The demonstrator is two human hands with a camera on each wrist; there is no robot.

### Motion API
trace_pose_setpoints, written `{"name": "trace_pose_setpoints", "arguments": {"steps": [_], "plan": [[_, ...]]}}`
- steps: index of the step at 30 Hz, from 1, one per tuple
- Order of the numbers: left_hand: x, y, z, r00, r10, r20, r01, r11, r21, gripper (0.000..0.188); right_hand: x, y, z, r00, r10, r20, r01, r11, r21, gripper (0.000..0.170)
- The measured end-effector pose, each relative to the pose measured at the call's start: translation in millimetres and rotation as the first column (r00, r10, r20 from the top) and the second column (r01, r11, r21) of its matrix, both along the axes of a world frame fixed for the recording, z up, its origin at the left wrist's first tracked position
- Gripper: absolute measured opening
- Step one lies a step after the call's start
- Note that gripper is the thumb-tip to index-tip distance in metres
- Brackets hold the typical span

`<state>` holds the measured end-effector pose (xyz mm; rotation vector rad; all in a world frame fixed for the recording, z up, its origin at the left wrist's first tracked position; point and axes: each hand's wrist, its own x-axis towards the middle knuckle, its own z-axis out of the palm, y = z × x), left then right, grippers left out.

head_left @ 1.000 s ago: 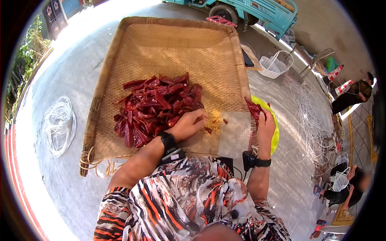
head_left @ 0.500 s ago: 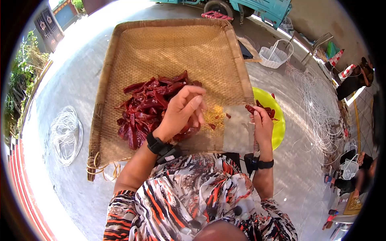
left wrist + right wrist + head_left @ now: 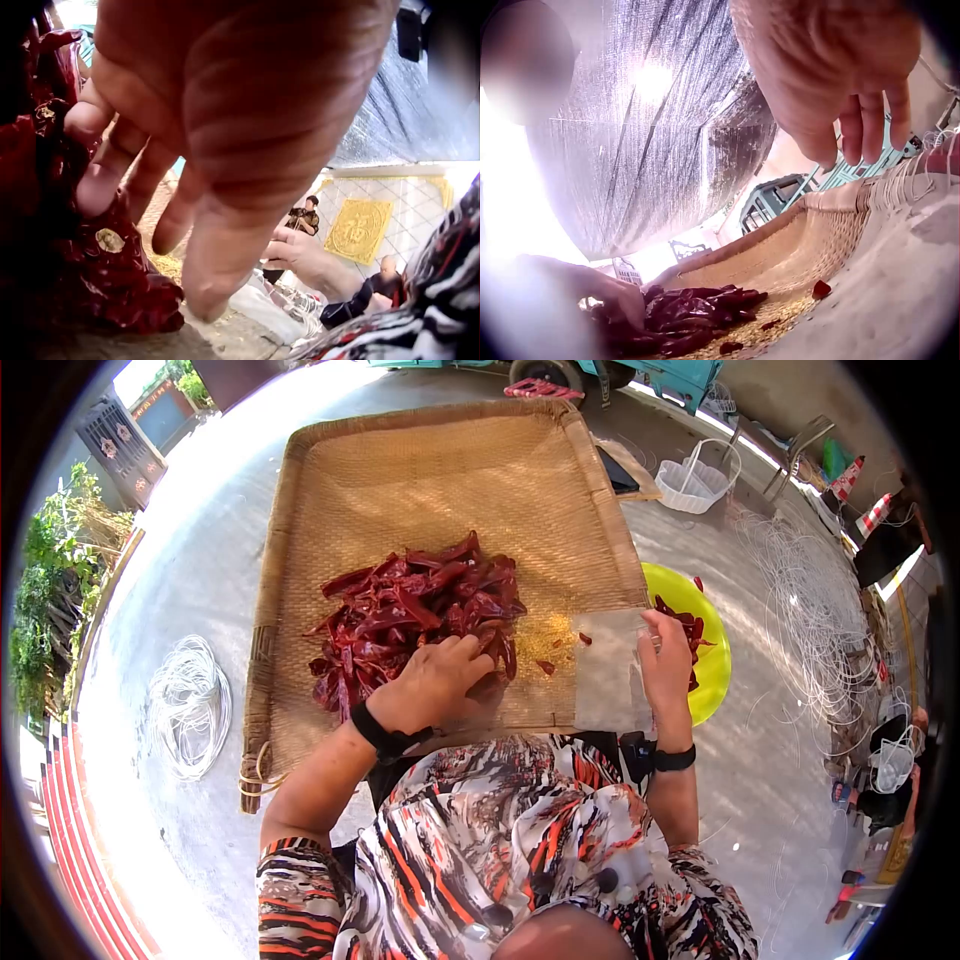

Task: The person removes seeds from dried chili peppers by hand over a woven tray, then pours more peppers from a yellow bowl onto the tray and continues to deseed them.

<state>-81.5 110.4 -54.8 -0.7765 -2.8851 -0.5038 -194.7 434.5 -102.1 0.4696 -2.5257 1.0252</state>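
Observation:
Dark red chili peppers (image 3: 400, 600) lie heaped on a woven tray (image 3: 440, 460). My left hand (image 3: 430, 685) reaches down onto the near side of the heap. In the left wrist view its fingertips (image 3: 97, 191) touch the chilies, with the thumb standing apart from the fingers. My right hand (image 3: 668, 675) is over the tray's right edge, beside a yellow basin (image 3: 716, 675); its fingers are extended and hold nothing. More red chilies (image 3: 690, 628) lie in the basin.
Yellow seeds (image 3: 545, 635) and a few red scraps are scattered right of the heap. A pale sheet (image 3: 605, 685) covers the tray's near right corner. White strapping coils (image 3: 190, 705) lie on the floor at left, and a white basket (image 3: 695, 485) stands beyond the tray.
My right hand has let go of the chili it held by the basin. My left hand rose over the heap, then came down onto its near side.

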Motion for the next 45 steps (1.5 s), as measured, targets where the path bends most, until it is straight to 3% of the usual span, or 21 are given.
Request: {"name": "trace_pose_setpoints", "arguments": {"steps": [3, 4, 8, 11, 13, 15, 17, 21, 23, 26, 29, 32, 34, 35, 36, 37, 39, 40, 42, 44, 45], "plan": [[3.0, 1.4, -7.6, 0.998, -0.007, -0.065, 0.006, 1.0, -0.021, 0.048, 11.1, -16.9, 2.4, 0.969, 0.148, 0.197, -0.155, 0.988, 0.018, 0.026], [2.1, 0.0, -8.2, 0.996, -0.017, -0.082, 0.015, 0.999, -0.029, 0.046, 14.1, -22.4, 0.1, 0.973, 0.182, 0.145, -0.187, 0.982, 0.018, 0.026], [-0.2, 6.1, -5.5, 0.977, -0.004, -0.213, -0.008, 0.998, -0.055, 0.041, 21.2, -43.6, -1.0, 0.91, 0.326, 0.258, -0.305, 0.945, -0.118, 0.03], [-3.1, 16.9, 0.4, 0.982, 0.086, -0.168, -0.085, 0.996, 0.012, 0.04, 32.6, -60.9, 15.7, 0.83, 0.433, 0.352, -0.346, 0.894, -0.285, 0.034], [-4.8, 18.8, 0.5, 0.99, 0.09, -0.108, -0.072, 0.984, 0.164, 0.035, 37.9, -71.6, 23.4, 0.802, 0.504, 0.321, -0.372, 0.842, -0.391, 0.037], [-8.6, 20.5, -2.4, 0.997, 0.07, -0.025, -0.056, 0.935, 0.35, 0.029, 39.1, -73.2, 30.4, 0.77, 0.548, 0.325, -0.455, 0.83, -0.322, 0.037], [-14.2, 23.3, -11.6, 0.997, 0.012, 0.074, -0.051, 0.829, 0.557, 0.023, 36.4, -73.3, 24.4, 0.733, 0.604, 0.313, -0.55, 0.797, -0.249, 0.035], [-13.2, 25.4, -10.0, 0.834, -0.22, 0.507, -0.411, 0.365, 0.835, 0.02, 33.2, -73.0, 8.9, 0.691, 0.649, 0.317, -0.554, 0.758, -0.343, 0.032], [-15.4, 21.9, -20.1, 0.739, -0.391, 0.549, -0.541, 0.142, 0.829, 0.022, 36.9, -73.9, 11.0, 0.651, 0.664, 0.368, -0.527, 0.744, -0.41, 0.031], [-18.9, 24.9, -31.3, 0.719, -0.536, 0.444, -0.587, -0.125, 0.8, 0.022, 35.6, -70.6, 10.9, 0.682, 0.643, 0.347, -0.519, 0.761, -0.39, 0.029], [-22.7, 27.5, -27.0, 0.753, -0.334, 0.567, -0.594, 0.026, 0.804, 0.021, 33.4, -57.8, 25.6, 0.802, 0.476, 0.361, -0.413, 0.878, -0.242, 0.028], [-22.9, 30.2, -26.1, 0.782, -0.326, 0.531, -0.571, -0.035, 0.82, 0.021, 23.8, -29.7, 38.4, 0.855, 0.287, 0.432, -0.196, 0.95, -0.243, 0.028], [-21.8, 27.4, -23.5, 0.762, -0.342, 0.55, -0.594, -0.031, 0.804, 0.022, 9.6, -4.6, 29.1, 0.916, 0.154, 0.37, -0.032, 0.948, -0.317, 0.028], [-22.0, 26.2, -22.7, 0.752, -0.351, 0.559, -0.605, -0.029, 0.796, 0.022, 1.6, 9.1, 29.9, 0.954, 0.008, 0.301, 0.052, 0.98, -0.19, 0.028], [-22.5, 26.1, -22.9, 0.759, -0.329, 0.562, -0.597, -0.007, 0.802, 0.022, -8.2, 27.3, 21.0, 0.987, -0.161, 0.006, 0.16, 0.984, 0.079, 0.029], [-23.2, 26.3, -23.4, 0.765, -0.308, 0.565, -0.59, 0.015, 0.807, 0.023, -12.5, 33.5, 19.0, 0.917, -0.234, -0.322, 0.332, 0.896, 0.295, 0.029], [-25.6, 28.8, -24.4, 0.775, -0.255, 0.578, -0.57, 0.112, 0.814, 0.024, -10.3, 34.5, 26.4, 0.953, -0.267, -0.144, 0.291, 0.938, 0.187, 0.032], [-27.0, 31.1, -24.7, 0.779, -0.222, 0.587, -0.557, 0.187, 0.809, 0.025, -6.3, 29.4, 31.2, 0.96, -0.274, -0.05, 0.278, 0.952, 0.128, 0.034], [-29.4, 38.0, -25.4, 0.808, -0.204, 0.553, -0.481, 0.316, 0.818, 0.027, 4.4, 7.5, 21.4, 0.976, 0.069, 0.206, -0.017, 0.969, -0.245, 0.038], [-33.9, 48.6, -25.8, 0.852, -0.239, 0.465, -0.345, 0.412, 0.843, 0.029, 30.1, -29.8, 35.7, 0.851, 0.356, 0.387, -0.173, 0.885, -0.433, 0.039], [-34.8, 53.9, -25.7, 0.852, -0.255, 0.457, -0.338, 0.398, 0.853, 0.028, 33.7, -42.1, 30.7, 0.798, 0.451, 0.4, -0.206, 0.828, -0.522, 0.038]]}}
